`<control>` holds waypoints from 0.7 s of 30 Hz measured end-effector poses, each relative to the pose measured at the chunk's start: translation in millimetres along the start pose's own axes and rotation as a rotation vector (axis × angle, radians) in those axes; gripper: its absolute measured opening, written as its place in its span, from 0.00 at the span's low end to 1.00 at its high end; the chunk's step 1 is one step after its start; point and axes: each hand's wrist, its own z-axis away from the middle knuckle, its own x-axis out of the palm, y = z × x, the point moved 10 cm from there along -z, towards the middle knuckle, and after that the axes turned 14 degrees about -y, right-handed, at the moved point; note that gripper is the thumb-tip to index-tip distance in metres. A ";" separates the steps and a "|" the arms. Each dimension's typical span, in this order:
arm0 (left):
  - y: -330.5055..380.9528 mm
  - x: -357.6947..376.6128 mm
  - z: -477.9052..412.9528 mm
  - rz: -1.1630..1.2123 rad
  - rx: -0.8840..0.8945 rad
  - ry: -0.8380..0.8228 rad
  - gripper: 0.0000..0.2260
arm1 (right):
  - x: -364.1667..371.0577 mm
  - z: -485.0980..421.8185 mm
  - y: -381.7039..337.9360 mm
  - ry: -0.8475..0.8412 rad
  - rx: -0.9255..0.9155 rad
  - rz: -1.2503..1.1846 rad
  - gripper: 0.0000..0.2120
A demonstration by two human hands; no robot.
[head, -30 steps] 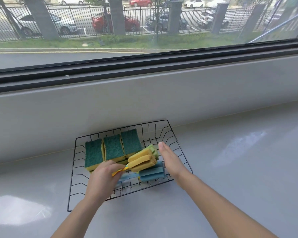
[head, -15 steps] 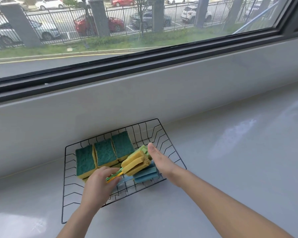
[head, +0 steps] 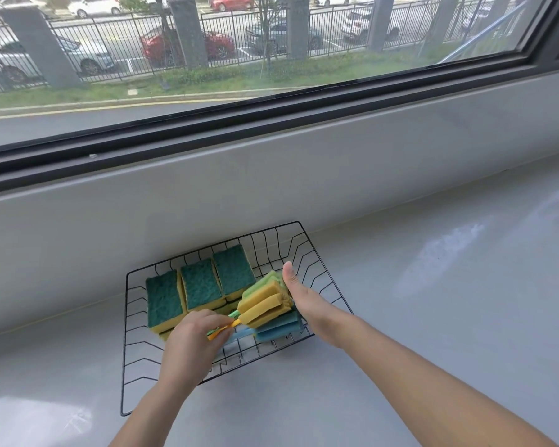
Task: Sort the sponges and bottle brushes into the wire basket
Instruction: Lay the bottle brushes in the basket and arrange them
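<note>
Yellow, green and blue foam-headed bottle brushes (head: pixel 263 304) lie at the right of the black wire basket (head: pixel 124 350). Left hand (head: pixel 187 346) pinches their thin plastic handles; right hand (head: pixel 307 301), held flat, braces the heads. Heads are likely light and compressible: grip the handles.

Right hand (head: pixel 307 304) closer against bottle brushes (head: pixel 262 304).

Wire basket (head: pixel 124 343) sits on the grey bench (head: pixel 416 333) under the window (head: pixel 271 75). Three green-topped yellow sponges (head: pixel 200 283) stand side by side in its back left. Bottle brushes (head: pixel 265 303) with yellow, green and blue foam heads lie stacked front right. Left hand (head: pixel 191 343) grips the brush handles. Right hand (head: pixel 304 298) lies flat against the head ends, thumb straight, other fingers hidden.
</note>
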 end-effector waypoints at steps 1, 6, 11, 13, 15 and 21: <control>0.5 0.3 -1.4 -0.013 -0.008 0.002 0.06 | 0.0 0.0 0.3 0.001 -0.003 -0.004 0.44; -2.6 1.9 -2.3 -0.010 -0.036 -0.007 0.09 | -3.9 1.2 0.2 0.025 -0.015 0.002 0.44; -19.2 -10.5 16.0 0.051 -0.053 0.063 0.11 | -8.2 -2.4 -3.4 0.096 -0.017 0.049 0.49; -32.6 -25.2 35.0 0.030 -0.091 0.205 0.11 | -7.6 -6.3 -4.4 0.123 -0.004 0.056 0.49; -49.1 -41.9 58.3 -0.022 -0.162 0.362 0.09 | -5.0 -11.1 -3.8 0.136 0.016 0.053 0.49; -93.1 -34.9 74.8 0.092 -0.426 0.284 0.21 | -5.3 -18.5 -0.5 0.170 0.040 0.062 0.49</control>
